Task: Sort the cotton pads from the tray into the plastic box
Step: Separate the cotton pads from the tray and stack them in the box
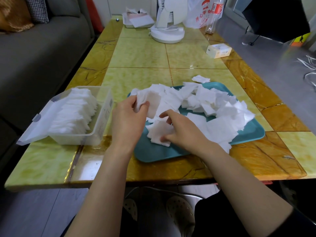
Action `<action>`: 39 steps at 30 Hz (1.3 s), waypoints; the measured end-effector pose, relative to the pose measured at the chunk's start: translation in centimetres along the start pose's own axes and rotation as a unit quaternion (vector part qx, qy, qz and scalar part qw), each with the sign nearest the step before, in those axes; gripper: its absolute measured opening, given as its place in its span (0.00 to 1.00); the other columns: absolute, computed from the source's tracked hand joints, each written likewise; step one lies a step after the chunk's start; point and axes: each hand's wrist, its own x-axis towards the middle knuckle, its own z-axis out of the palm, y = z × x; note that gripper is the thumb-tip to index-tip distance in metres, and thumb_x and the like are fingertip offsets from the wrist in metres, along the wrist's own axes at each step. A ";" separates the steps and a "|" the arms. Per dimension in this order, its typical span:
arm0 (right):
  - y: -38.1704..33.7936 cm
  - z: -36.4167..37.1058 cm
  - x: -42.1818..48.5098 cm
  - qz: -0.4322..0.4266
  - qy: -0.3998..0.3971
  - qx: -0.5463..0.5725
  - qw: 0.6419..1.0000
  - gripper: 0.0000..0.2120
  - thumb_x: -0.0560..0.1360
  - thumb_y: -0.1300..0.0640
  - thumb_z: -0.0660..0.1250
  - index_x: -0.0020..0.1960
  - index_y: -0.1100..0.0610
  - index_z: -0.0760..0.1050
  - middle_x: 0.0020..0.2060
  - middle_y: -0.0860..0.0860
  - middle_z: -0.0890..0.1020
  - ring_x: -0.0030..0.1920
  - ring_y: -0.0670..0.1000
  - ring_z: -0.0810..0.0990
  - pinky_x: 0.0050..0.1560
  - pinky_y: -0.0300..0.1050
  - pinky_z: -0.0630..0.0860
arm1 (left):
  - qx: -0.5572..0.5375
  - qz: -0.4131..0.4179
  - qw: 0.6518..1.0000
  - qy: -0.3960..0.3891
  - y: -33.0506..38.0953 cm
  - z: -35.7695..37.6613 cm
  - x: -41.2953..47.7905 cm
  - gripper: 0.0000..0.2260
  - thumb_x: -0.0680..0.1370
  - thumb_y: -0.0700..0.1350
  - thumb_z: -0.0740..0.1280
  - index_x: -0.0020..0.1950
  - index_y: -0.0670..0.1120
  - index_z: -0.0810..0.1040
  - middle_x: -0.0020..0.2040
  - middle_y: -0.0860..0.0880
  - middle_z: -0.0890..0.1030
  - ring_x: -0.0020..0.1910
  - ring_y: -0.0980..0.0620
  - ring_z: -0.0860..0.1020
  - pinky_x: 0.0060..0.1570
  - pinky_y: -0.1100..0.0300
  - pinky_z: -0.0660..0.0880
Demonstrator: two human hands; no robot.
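So the left hand [127, 115] is holding a small stack of pads [150, 101] while the right hand [181, 130] is pinching more off the tray [153, 151], centre frame. Next: probably carrying them to the box [100, 120], middle left.

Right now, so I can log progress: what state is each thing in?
Box: lid open, partly filled with stacked pads.
Tray: heaped with loose pads.
Left hand: holds a few pads over the tray.
Right hand: pinches pads on the tray.
Stray pad: on the table, beyond the tray.
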 end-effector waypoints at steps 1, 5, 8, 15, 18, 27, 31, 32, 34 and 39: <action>0.0 0.0 0.0 0.003 0.006 0.012 1.000 0.26 0.67 0.55 0.73 0.62 0.50 0.68 0.46 0.47 0.72 0.49 0.47 0.71 0.47 0.43 0.69 | 0.002 0.002 1.000 0.000 0.0 0.0 0.0 0.14 0.77 0.45 0.66 0.41 0.33 0.74 0.32 0.37 0.72 0.30 0.53 0.64 0.27 0.63 0.60; 0.4 -0.5 0.1 -0.011 0.018 0.021 1.000 0.09 0.70 0.55 0.71 0.49 0.54 0.76 0.43 0.48 0.77 0.48 0.50 0.74 0.48 0.47 0.71 | 0.007 0.001 1.000 0.005 -0.2 0.1 0.1 0.14 0.77 0.45 0.66 0.42 0.33 0.75 0.36 0.34 0.76 0.31 0.52 0.66 0.28 0.61 0.60; 0.6 -1.1 0.0 -0.023 0.049 0.095 0.994 0.04 0.71 0.57 0.70 0.43 0.54 0.75 0.40 0.47 0.79 0.44 0.46 0.76 0.48 0.43 0.71 | 0.008 0.002 1.000 0.010 -0.4 0.2 0.1 0.13 0.77 0.44 0.66 0.43 0.33 0.76 0.38 0.34 0.78 0.32 0.51 0.68 0.28 0.62 0.60; -1.0 -3.2 -0.8 -0.077 0.069 0.288 0.952 0.02 0.72 0.64 0.69 0.45 0.60 0.78 0.40 0.55 0.82 0.42 0.55 0.79 0.44 0.48 0.74 | 0.007 -0.011 0.997 -0.071 -0.3 0.4 0.1 0.14 0.76 0.43 0.65 0.38 0.33 0.70 0.29 0.44 0.66 0.29 0.53 0.62 0.26 0.63 0.58; -1.0 -2.9 -0.7 -0.068 0.092 0.281 0.953 0.03 0.71 0.64 0.70 0.44 0.59 0.78 0.37 0.48 0.80 0.38 0.47 0.76 0.42 0.46 0.73 | -0.060 -0.023 0.985 -0.161 -0.1 0.9 -0.1 0.16 0.74 0.46 0.66 0.40 0.32 0.72 0.30 0.46 0.67 0.32 0.53 0.63 0.31 0.60 0.59; -0.5 -2.8 -0.6 -0.033 0.140 0.276 0.950 0.08 0.67 0.63 0.74 0.41 0.55 0.77 0.36 0.47 0.80 0.39 0.47 0.78 0.44 0.52 0.78 | -0.058 0.005 0.971 -0.231 0.1 1.1 -0.6 0.09 0.75 0.41 0.63 0.41 0.35 0.75 0.32 0.43 0.72 0.33 0.52 0.65 0.33 0.58 0.60; -0.4 -2.7 -0.5 -0.017 0.153 0.283 0.947 0.10 0.67 0.64 0.74 0.40 0.53 0.76 0.36 0.51 0.80 0.39 0.53 0.79 0.39 0.51 0.80 | -0.064 0.001 0.969 -0.240 0.7 0.9 -0.7 0.12 0.74 0.44 0.62 0.42 0.34 0.74 0.32 0.41 0.70 0.32 0.54 0.65 0.33 0.59 0.60; -0.4 -2.7 -0.5 -0.014 0.152 0.283 0.947 0.09 0.67 0.64 0.74 0.40 0.54 0.75 0.36 0.52 0.80 0.39 0.53 0.79 0.38 0.48 0.81 | -0.068 -0.007 0.968 -0.241 0.9 0.9 -0.8 0.13 0.73 0.46 0.61 0.40 0.34 0.72 0.32 0.44 0.68 0.32 0.54 0.64 0.33 0.58 0.59; -0.4 -2.7 -0.5 -0.004 0.146 0.291 0.945 0.08 0.68 0.64 0.74 0.42 0.56 0.75 0.37 0.53 0.80 0.37 0.49 0.79 0.35 0.41 0.80 | -0.091 -0.026 0.965 -0.244 1.2 0.7 -1.0 0.16 0.71 0.52 0.61 0.37 0.37 0.69 0.32 0.49 0.65 0.33 0.55 0.63 0.34 0.58 0.59; -0.3 -2.3 -0.3 0.021 0.153 0.255 0.954 0.12 0.69 0.62 0.72 0.50 0.55 0.73 0.44 0.50 0.79 0.42 0.44 0.77 0.43 0.36 0.77 | -0.015 0.054 0.974 -0.219 0.7 0.7 -1.2 0.12 0.74 0.49 0.69 0.40 0.40 0.76 0.29 0.49 0.72 0.29 0.53 0.66 0.28 0.64 0.60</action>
